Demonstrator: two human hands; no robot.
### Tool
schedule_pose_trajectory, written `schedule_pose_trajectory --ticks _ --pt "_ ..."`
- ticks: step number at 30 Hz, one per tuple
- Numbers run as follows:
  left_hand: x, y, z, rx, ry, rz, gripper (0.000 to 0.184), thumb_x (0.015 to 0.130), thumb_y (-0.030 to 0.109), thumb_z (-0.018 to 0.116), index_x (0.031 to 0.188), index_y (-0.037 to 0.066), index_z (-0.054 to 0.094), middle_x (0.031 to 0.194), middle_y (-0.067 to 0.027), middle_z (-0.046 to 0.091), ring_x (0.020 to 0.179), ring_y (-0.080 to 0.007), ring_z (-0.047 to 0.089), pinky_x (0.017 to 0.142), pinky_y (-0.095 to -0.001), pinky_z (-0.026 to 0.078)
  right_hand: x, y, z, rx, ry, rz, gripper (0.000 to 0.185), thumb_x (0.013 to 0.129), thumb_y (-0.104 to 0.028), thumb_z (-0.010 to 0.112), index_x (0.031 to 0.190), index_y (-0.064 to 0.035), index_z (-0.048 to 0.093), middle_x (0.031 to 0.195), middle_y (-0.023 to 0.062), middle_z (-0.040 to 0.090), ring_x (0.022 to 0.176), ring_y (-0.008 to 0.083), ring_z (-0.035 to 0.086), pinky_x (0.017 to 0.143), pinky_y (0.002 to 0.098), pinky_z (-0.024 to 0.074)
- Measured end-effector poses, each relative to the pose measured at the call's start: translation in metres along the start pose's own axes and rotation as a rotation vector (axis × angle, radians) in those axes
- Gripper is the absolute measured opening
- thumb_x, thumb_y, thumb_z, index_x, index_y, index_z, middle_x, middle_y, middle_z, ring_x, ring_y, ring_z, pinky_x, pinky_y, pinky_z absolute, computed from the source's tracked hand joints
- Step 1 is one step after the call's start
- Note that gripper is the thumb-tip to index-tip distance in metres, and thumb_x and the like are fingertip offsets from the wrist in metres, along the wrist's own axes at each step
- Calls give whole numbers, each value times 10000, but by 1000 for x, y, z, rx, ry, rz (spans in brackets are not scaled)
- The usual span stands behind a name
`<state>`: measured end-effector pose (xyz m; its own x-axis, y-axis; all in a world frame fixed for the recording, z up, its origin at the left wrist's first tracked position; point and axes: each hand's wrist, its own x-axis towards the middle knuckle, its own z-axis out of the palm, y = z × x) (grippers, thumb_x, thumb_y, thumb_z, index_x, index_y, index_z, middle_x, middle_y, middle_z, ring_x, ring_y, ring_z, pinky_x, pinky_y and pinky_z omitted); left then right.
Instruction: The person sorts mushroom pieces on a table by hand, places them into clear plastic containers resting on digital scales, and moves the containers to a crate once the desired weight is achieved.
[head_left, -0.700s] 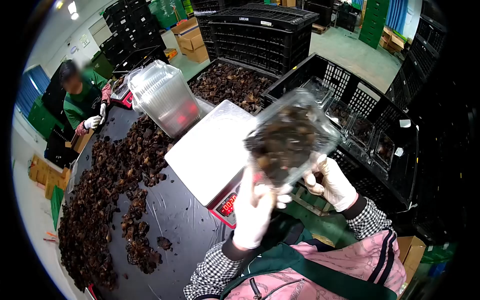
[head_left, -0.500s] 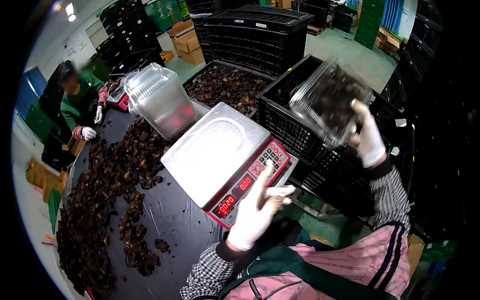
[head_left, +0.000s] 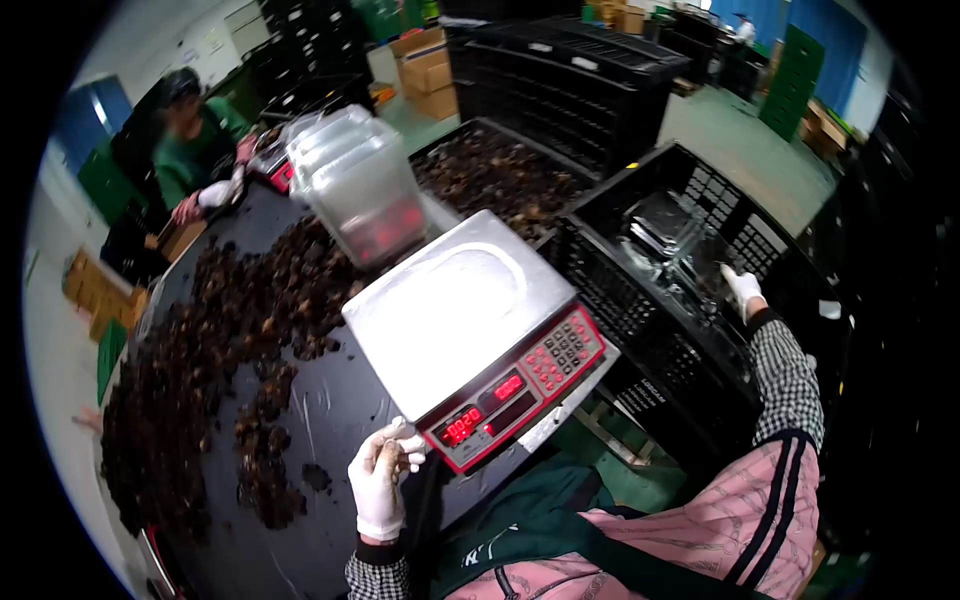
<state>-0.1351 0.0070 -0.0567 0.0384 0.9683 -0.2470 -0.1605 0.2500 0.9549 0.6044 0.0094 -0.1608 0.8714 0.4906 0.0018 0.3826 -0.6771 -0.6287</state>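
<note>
My right hand [head_left: 742,290], in a white glove, reaches down into a black crate [head_left: 640,300] on the right. Its fingers grip the edge of a clear plastic container [head_left: 708,268] with dark contents, beside other clear containers [head_left: 662,222] in the crate. My left hand [head_left: 382,480], also gloved, is by the lower left corner of a red-framed digital scale [head_left: 470,320]. Its fingers are loosely bent and apart, with nothing visible in them; whether they touch the scale I cannot tell. The scale's metal plate is bare and its red digits are lit.
Dark dried pieces, perhaps mushrooms [head_left: 250,310], are heaped across the grey table [head_left: 350,400]. Nested clear containers [head_left: 360,185] stand behind the scale. Another crate [head_left: 500,170] holds more pieces. A co-worker [head_left: 205,150] is at the far left; stacked black crates [head_left: 570,90] rise behind.
My right hand has lowered the filled container into the black crate. My left hand has moved left and down, from the scale's keypad to its lower left corner.
</note>
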Motion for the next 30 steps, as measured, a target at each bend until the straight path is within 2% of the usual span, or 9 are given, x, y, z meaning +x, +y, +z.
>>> schedule_pose_trajectory --ticks 5,9,13,14,17,20,22,25,30 --pt "-13 -13 -19 -43 38 35 292 1037 65 518 1279 -67 613 1019 -168 741 829 -161 692 747 -260 543 10 -52 -19 166 75 -315 403 968 -366 678 958 35 718 698 38 634 564 119 519 537 327 414" --pt "-15 -27 -4 -127 1 -77 289 1031 12 497 1281 -73 616 1032 -167 743 827 -146 683 752 -250 542 -46 -220 -27 462 -3 -643 213 1010 -239 663 990 -36 726 669 -81 495 539 12 363 487 224 262" --pt "-29 -36 -13 -89 -165 -29 310 1039 -2 470 1311 -69 603 1064 -140 733 887 -132 685 795 -245 541 -157 -370 26 418 -250 -1061 230 1028 -160 634 1196 -23 712 865 -74 636 581 -2 357 517 186 282" --pt "-38 -37 -4 -67 -161 -68 312 1042 15 494 1325 -53 607 1070 -125 734 909 -122 684 812 -240 542 -185 -402 34 343 -367 -1058 276 1031 -140 621 1269 -14 680 1028 -19 717 681 15 530 609 170 416" --pt "-52 -57 -19 124 -51 91 301 995 10 573 1282 1 664 1093 -111 744 938 -157 704 856 -270 552 -215 -474 113 307 -426 -1368 354 1019 -126 625 1358 -26 612 1249 112 715 1122 133 666 955 267 505" --pt "-61 -51 -63 613 301 477 280 900 -28 653 1162 37 726 1108 -127 741 965 -247 722 885 -317 561 -278 -544 144 -179 -305 -1321 461 990 -198 665 1436 -149 561 1139 208 713 1002 246 717 867 341 537" --pt "-54 -48 -95 907 600 620 281 866 -51 653 1124 37 725 1109 -129 732 1012 -278 702 907 -339 555 -252 -567 206 -27 -200 -1655 526 968 -216 660 1471 -198 507 1087 249 693 986 429 653 848 475 521" --pt "-36 -42 -138 1142 766 541 336 825 -53 665 1141 51 716 1151 -105 710 1103 -276 653 961 -359 528 -259 -601 234 -241 -176 -1725 461 967 -208 646 1410 -135 541 1093 261 689 1004 420 661 855 479 514" --pt "0 -32 -161 1422 557 457 655 738 -12 627 1383 91 584 1386 -207 549 1177 -376 547 987 -420 480 -241 -632 252 -150 -379 -1663 227 945 -177 613 1134 -55 644 960 229 693 879 362 678 788 412 511"
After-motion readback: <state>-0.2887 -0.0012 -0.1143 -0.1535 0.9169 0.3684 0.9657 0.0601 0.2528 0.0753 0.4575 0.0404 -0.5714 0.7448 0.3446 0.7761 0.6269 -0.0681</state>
